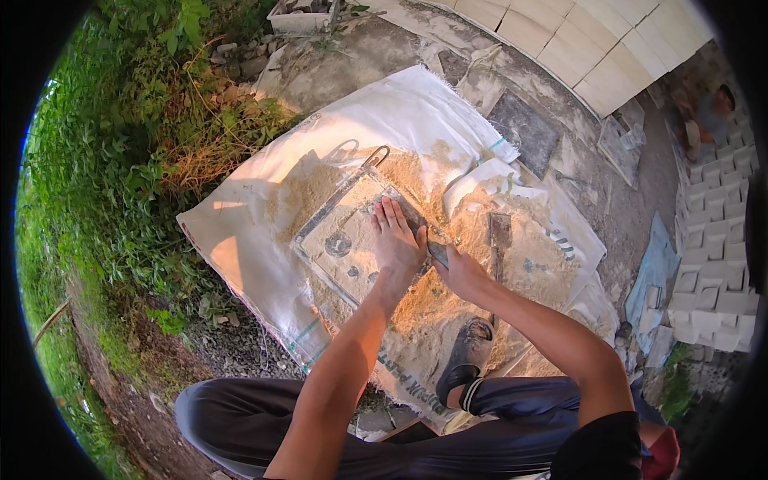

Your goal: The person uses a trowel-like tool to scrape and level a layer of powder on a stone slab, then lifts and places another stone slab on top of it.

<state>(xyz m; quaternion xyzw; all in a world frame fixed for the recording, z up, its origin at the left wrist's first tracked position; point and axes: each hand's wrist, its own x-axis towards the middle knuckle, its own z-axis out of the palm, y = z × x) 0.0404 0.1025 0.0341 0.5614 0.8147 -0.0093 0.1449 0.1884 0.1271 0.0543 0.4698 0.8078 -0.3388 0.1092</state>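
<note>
A square metal frame with a wire loop handle at its far corner lies filled with pale sandy powder. Dark round patches show in the powder. Across the frame's right side rests a long dark flat bar with a grip at its near end. My right hand is closed round that grip. My left hand lies with fingers stretched over the powder and against the bar, holding nothing. Both hands are close together, and part of the bar is hidden under them.
A white woven sack sheet, strewn with sandy powder, lies beneath the frame. Another dark narrow bar rests right of my hands. My sandalled foot is on the sheet. Pale blocks are stacked at right; another person is beyond. Plants grow at left.
</note>
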